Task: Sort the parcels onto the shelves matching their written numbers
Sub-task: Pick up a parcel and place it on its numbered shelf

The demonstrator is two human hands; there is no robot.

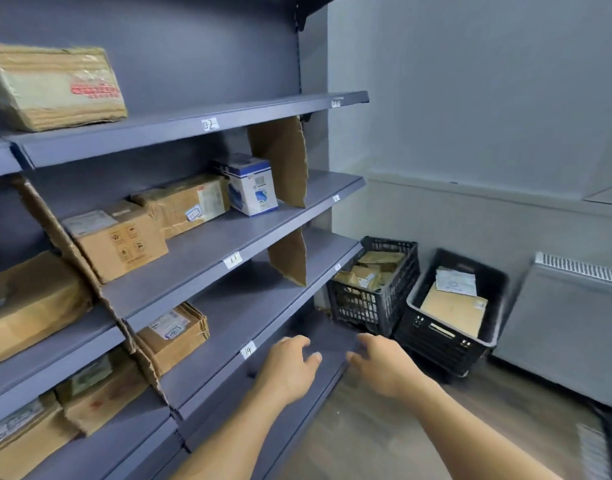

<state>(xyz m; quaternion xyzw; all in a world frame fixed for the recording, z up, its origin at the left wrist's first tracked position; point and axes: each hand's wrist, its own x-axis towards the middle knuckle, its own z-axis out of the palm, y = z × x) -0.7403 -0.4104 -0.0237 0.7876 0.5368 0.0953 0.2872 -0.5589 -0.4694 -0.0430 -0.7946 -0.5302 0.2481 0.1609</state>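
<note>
Grey shelves fill the left, with handwritten labels on their front edges: 02 (209,124), 11 (233,260) and 14 (248,349). Cardboard parcels sit on them, such as a brown box (119,239) and a white-and-blue box (251,185) on shelf 11, and a box (173,332) on shelf 14. My left hand (290,367) and my right hand (380,363) hover empty with loosely bent fingers in front of the lower shelf. Two black crates hold more parcels: the left crate (370,306) is full of several, the right crate (446,337) holds a flat brown parcel (453,308).
Cardboard dividers (280,157) stand upright on the shelves. A large taped box (55,84) lies on the top shelf. Both crates stand on the wooden floor (367,438) by the wall. A white radiator (567,323) is at the right.
</note>
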